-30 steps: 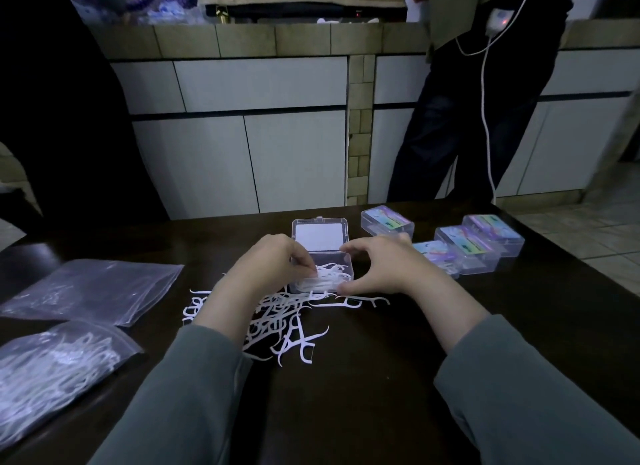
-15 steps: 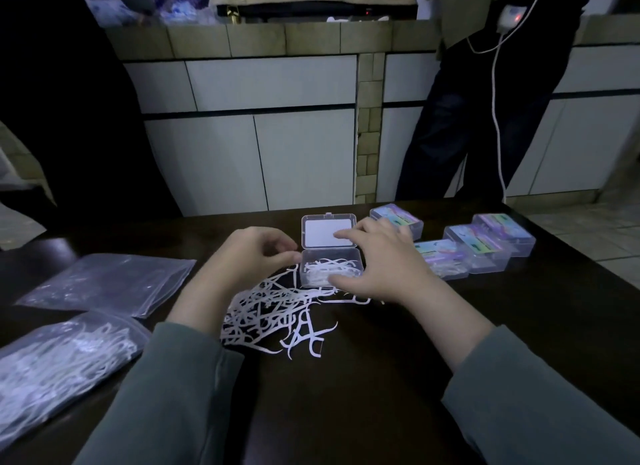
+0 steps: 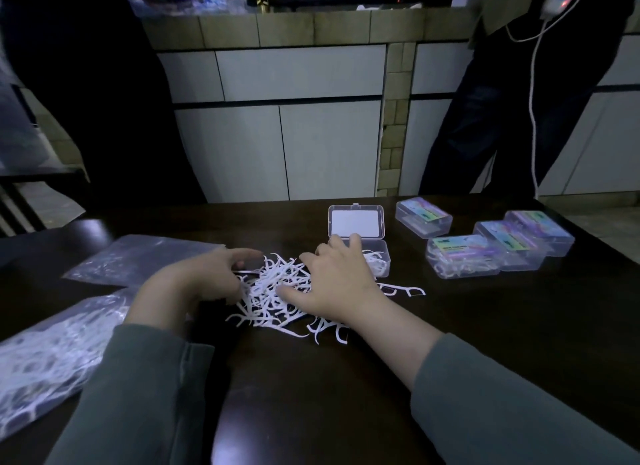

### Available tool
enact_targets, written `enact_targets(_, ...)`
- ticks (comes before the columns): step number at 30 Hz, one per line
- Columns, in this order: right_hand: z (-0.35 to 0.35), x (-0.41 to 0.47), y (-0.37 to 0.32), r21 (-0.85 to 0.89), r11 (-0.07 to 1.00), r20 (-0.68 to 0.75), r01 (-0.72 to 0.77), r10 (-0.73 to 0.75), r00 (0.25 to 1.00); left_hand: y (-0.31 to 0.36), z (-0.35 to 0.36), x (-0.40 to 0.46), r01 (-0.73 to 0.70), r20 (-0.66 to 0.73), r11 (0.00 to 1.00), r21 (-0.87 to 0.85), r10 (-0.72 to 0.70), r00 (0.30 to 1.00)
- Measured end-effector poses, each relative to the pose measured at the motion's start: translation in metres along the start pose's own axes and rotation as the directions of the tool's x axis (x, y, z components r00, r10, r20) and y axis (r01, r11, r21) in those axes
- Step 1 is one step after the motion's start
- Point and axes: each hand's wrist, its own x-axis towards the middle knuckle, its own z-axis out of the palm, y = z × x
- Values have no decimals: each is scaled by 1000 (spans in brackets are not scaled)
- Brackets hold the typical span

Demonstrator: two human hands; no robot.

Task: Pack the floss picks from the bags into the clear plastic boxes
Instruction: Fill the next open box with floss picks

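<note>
Floss picks: I see a loose tangled pile of thin white plastic floss picks (image 3: 277,291) on the dark wooden table (image 3: 485,326), between my 2 hands and just in front of the open box; 1 stray pick (image 3: 405,290) lies to the right of the pile.
Open box: a small clear plastic box with a hinged lid (image 3: 375,253), lid laid back with a white card in it, sits just behind my right hand; some picks show inside, but the hand hides how full it is.
Right hand: my right hand (image 3: 339,281) lies palm down over the right side of the pile, fingers spread and straight, touching picks, gripping nothing.
Left hand: my left hand (image 3: 204,277) sits at the pile's left edge, fingers loosely curved toward the picks; I see nothing pinched in them.
Step in hand: I judge this as gathering a fresh bunch from the pile for the open box.
Next move: it calls for raking picks together, aligning them, and pinching a bunch to lay in the box.
Finished boxes: 4 closed clear boxes with colourful labels (image 3: 498,243) sit to the right.
Bags: 1 clear plastic bag full of picks (image 3: 52,357) at near left; 1 flat, seemingly emptied bag (image 3: 138,257) behind it.
</note>
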Motion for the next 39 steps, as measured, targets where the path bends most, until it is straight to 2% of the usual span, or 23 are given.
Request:
enact_targets(3, 0, -1, -3, -3, 999, 19, 34, -34, 999, 8, 5, -1, -53, -59, 992, 111, 60, 996)
enact_targets(9, -5, -5, 0, 65, 990, -28, 122, -120, 992, 12, 10, 1, -108, -136, 990, 86, 119, 984)
enact_targets(13, -13, -12, 3, 86, 983, -27, 162, -160, 987, 10, 11, -1, -144, -139, 989, 20, 145, 980)
enact_targets(19, -26, -24, 15, 128, 988, 22, 84, -87, 996, 11, 12, -3, -216, -108, 976, 4, 215, 971)
enact_targets(22, -27, -25, 20, 125, 991, -2, 53, -53, 999, 14, 13, -5, -253, -103, 967, -20, 249, 963)
enact_targets(28, -26, -28, 20, 81, 996, 164, 26, -39, 986, 13, 17, -7, -231, -10, 970, -77, 231, 973)
enact_targets(39, -32, -30, 33, 206, 978, 127, -36, 10, 992, 23, 23, -11, -320, -174, 946, -44, 308, 935)
